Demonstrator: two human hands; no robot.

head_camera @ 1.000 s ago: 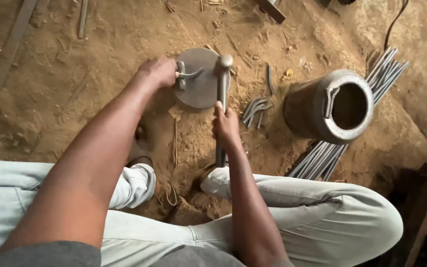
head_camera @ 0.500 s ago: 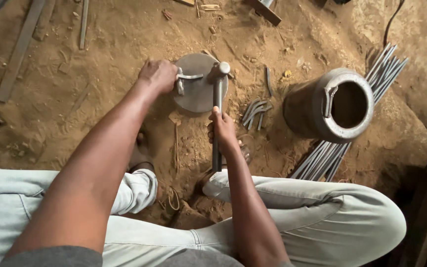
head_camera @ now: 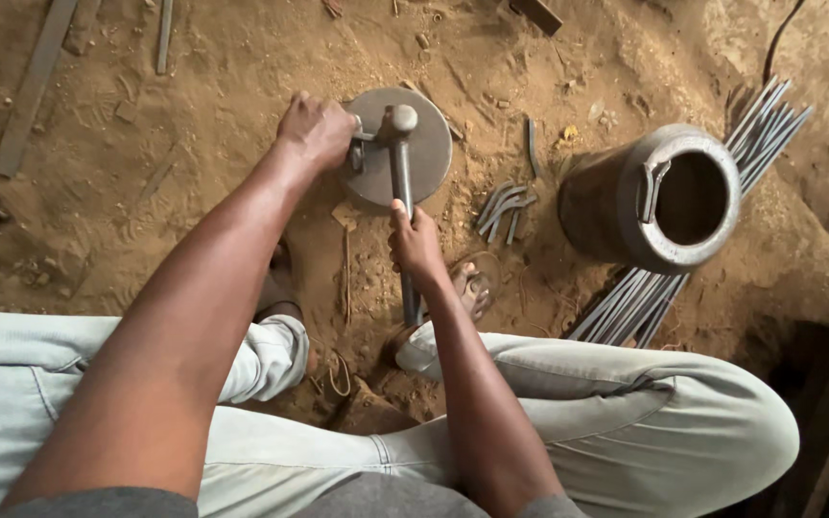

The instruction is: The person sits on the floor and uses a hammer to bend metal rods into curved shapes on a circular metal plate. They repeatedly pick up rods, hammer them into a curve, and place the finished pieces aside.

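Left hand (head_camera: pixel 314 129) grips a bent rod (head_camera: pixel 362 144) on the disc (head_camera: pixel 429 153); right hand (head_camera: pixel 416 245) clasps the lever (head_camera: pixel 401 177) beside it.

A dark cylindrical metal pot (head_camera: pixel 659 199) with a side handle stands on the sandy dirt floor (head_camera: pixel 194 115). A bundle of long grey metal rods (head_camera: pixel 765 125) runs beneath and behind it. Several short bent metal pieces (head_camera: pixel 503 206) lie near it. A flat metal strip (head_camera: pixel 33 86) lies upper left.

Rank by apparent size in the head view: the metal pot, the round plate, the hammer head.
1. Metal pot, clearly largest.
2. Round plate, flat on the sand.
3. Hammer head, smallest, resting on the plate.
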